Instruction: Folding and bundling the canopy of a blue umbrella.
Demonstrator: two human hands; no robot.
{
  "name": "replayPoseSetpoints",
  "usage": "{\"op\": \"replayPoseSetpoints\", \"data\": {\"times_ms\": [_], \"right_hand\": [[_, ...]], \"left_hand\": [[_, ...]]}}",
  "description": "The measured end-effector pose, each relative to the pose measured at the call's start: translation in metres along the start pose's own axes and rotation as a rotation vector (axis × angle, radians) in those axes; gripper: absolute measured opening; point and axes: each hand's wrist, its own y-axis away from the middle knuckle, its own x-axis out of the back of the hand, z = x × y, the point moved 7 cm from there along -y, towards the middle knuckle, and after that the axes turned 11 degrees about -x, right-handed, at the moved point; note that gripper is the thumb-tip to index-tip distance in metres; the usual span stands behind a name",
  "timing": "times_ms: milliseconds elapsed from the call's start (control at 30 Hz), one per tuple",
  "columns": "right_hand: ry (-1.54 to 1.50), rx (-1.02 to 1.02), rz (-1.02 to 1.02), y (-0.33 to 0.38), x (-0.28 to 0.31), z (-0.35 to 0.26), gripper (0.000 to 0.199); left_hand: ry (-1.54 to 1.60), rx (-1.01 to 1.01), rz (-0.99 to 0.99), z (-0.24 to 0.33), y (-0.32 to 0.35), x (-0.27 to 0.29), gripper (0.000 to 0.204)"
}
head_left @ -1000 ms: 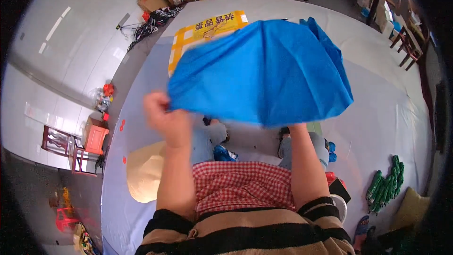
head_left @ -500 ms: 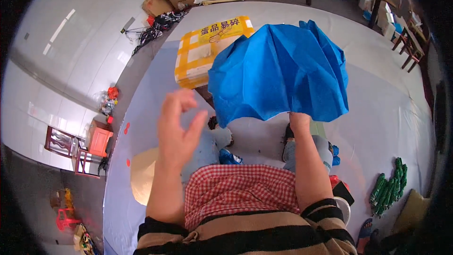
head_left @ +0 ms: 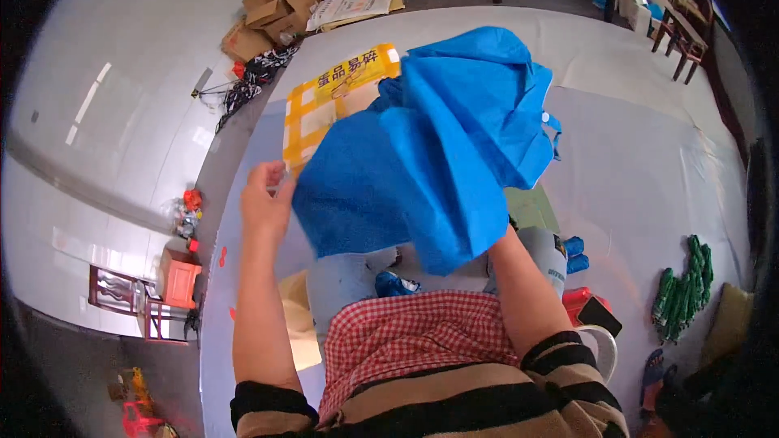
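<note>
A large piece of blue cloth (head_left: pixel 454 130), bag-like and creased, is held up in front of me. A small strap with a white round snap (head_left: pixel 545 117) hangs at its right edge. My left hand (head_left: pixel 266 199) is at the cloth's left edge, thumb and fingers bent together as if pinching it. My right hand (head_left: pixel 505 250) reaches up under the cloth from the lower right; its fingers are hidden there. Behind the cloth stands a white box with yellow tape (head_left: pixel 308 113), partly covered by it.
Small blue rolled bundles (head_left: pixel 574 254) lie by my right knee, beside a red item and a dark phone-like slab (head_left: pixel 599 316). Green bundles (head_left: pixel 683 288) rest on the pale floor sheet at right. Cardboard boxes (head_left: pixel 272 12) are stacked at the back wall. A brown carton (head_left: pixel 300 324) sits by my left leg.
My left hand has gone from open and apart to closed at the cloth's left edge. The cloth has spread left and lower, covering more of the taped box. The view has shifted slightly.
</note>
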Motion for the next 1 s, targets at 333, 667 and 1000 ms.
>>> {"op": "replayPoseSetpoints", "data": {"times_ms": [333,667,1000], "right_hand": [[0.7,0.18,0.239,-0.009,-0.05,-0.017,0.072],[0.56,-0.03,0.485,-0.011,0.054,0.014,0.06],[1.448,0.464,0.604,-0.007,0.056,-0.011,0.055]], "left_hand": [[0.141,0.014,-0.377,0.094,-0.038,-0.005,0.041],[0.705,-0.314,-0.552,0.121,0.011,-0.007,0.03],[0.495,-0.209,-0.433,0.122,0.027,-0.011,0.018]]}}
